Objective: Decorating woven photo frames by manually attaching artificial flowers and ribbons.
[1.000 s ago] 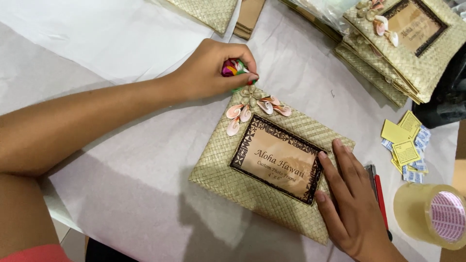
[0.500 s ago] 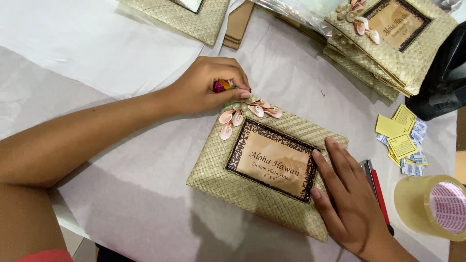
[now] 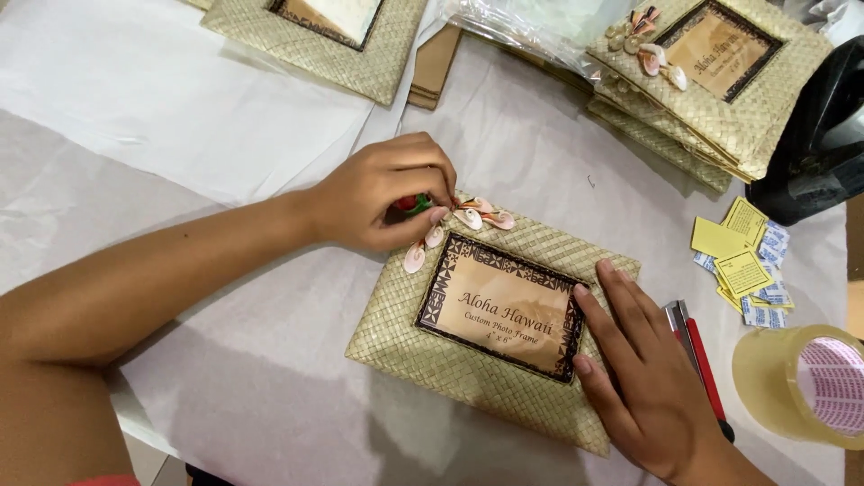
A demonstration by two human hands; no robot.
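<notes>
- One woven photo frame lies near the middle of the desk, tilted, with a dark patterned inner border around a tan printed card.
- A cluster of pale shells sits at the frame's far left corner, four or five as far as can be counted.
- The left hand is curled shut at that corner, fingertips pinching a small red and green piece just beside the shells.
- The right hand lies flat and open on the frame's right edge, fingers spread against the card's border, gripping nothing.
- A stack of similar frames stands at the far right of the desk, the top one with shells at its corner; the count in the stack cannot be told.
- One more frame lies at the far edge, cut off by the view.
- Near the right edge: about three yellow square labels over small blue-and-white packets.
- One roll of clear tape sits at the near right corner, with a red-handled tool between it and the right hand.
</notes>
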